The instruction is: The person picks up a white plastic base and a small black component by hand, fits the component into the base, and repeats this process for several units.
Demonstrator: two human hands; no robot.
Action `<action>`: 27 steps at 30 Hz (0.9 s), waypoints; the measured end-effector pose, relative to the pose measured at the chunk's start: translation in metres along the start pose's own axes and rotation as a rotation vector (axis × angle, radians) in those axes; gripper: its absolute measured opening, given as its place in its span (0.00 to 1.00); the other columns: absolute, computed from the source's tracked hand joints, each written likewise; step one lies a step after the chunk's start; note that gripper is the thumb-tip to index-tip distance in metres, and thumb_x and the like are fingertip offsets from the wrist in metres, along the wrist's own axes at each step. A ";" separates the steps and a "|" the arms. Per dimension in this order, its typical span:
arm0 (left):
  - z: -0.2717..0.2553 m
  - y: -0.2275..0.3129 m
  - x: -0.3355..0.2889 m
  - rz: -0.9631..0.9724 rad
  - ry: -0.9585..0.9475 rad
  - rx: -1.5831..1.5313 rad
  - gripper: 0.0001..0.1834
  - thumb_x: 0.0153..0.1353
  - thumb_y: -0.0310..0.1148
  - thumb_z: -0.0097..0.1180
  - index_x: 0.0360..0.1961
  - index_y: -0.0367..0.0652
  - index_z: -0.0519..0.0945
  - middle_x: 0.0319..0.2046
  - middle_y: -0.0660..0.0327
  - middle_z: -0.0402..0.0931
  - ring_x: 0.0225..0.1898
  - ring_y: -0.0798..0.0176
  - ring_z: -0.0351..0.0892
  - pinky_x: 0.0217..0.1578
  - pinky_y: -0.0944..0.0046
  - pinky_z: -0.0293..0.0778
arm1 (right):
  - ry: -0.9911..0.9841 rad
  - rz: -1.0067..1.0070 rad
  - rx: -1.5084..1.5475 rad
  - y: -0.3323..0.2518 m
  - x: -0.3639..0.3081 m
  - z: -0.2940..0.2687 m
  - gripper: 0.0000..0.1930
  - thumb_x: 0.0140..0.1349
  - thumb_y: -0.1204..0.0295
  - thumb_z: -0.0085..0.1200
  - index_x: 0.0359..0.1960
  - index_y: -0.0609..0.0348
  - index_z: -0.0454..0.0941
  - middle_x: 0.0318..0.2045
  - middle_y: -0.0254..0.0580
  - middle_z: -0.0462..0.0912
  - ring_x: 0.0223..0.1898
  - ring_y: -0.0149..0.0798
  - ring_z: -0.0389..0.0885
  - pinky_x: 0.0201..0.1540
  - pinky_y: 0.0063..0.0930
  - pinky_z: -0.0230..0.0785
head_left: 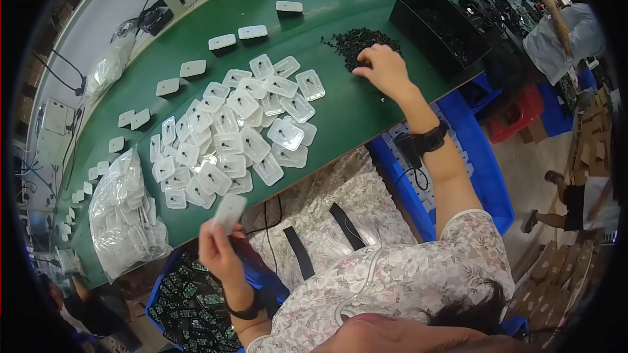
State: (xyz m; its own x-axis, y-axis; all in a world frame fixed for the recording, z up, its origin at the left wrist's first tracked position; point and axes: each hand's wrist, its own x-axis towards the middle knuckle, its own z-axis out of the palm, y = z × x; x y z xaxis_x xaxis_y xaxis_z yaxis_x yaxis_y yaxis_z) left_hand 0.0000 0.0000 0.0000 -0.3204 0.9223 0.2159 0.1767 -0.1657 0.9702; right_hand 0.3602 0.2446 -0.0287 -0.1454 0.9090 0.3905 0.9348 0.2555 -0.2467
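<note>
My left hand [222, 255] pinches a white plastic cover [229, 212] at the table's near edge, below a heap of translucent white covers [226, 124]. Many of those shallow rectangular covers have a small black part in the middle. On the green table my right hand [384, 70] is at the near side of a pile of small black parts [356, 42], its fingers curled down toward the thumb. What lies between those fingertips is too small to make out.
A black bin [438, 33] stands right of the pile. White-topped blocks [252, 33] form a curved row behind the covers. A clear plastic bag [124, 216] lies at left. Blue crates [481, 157] flank me, one with circuit boards [196, 307]. Other people work at both sides.
</note>
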 end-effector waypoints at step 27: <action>0.132 0.024 0.095 -0.056 -0.429 -0.152 0.09 0.62 0.19 0.43 0.39 0.31 0.75 0.32 0.58 0.71 0.26 0.65 0.77 0.25 0.73 0.72 | 0.210 0.136 0.647 -0.017 0.003 -0.004 0.07 0.54 0.81 0.49 0.35 0.63 0.72 0.27 0.44 0.76 0.24 0.38 0.75 0.29 0.27 0.68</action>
State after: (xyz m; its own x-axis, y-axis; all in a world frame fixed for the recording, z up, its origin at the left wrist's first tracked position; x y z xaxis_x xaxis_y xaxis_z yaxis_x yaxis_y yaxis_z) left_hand 0.0967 0.1296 0.0297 0.0942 0.9872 0.1287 0.0217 -0.1313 0.9911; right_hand 0.3455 0.2413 -0.0197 0.0862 0.8804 0.4664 0.5492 0.3486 -0.7595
